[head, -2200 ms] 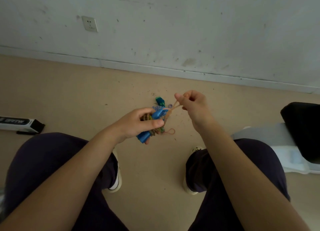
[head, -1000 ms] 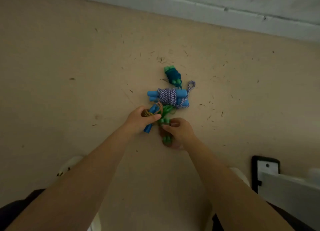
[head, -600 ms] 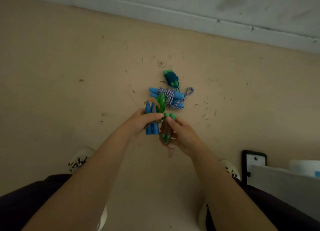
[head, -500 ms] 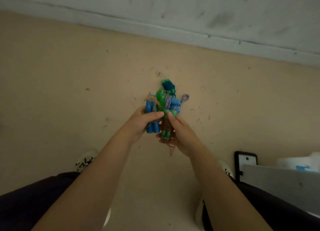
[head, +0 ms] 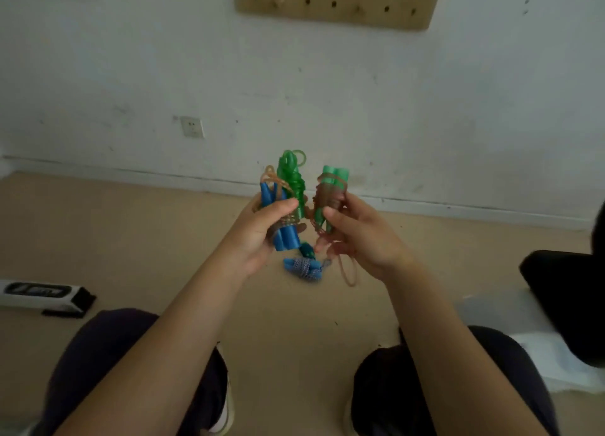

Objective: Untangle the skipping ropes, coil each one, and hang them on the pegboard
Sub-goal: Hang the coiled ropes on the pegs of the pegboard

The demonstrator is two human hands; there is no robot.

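A scuffed white wall (head: 327, 91) fills the upper view, and the light wooden pegboard (head: 337, 0) hangs on it at twelve o'clock from the hands, high and well apart from them. Below lies the beige floor (head: 131, 239). The left hand (head: 262, 229) is clamped around a coiled bundle with blue plastic handles (head: 284, 235) and a bright green coiled rope (head: 291, 180), their long axes upright. Just beside it, at three o'clock, the right hand (head: 360, 235) grips a green-handled bundle wrapped in brownish cord (head: 330, 190), also upright, with a loose loop dangling below. The hands sit close but apart. On the floor at six o'clock from them rests a blue bundle wound with speckled rope (head: 302, 268). Both hands look equally near the pegboard; hanging probably calls for lifting straight up and forward.
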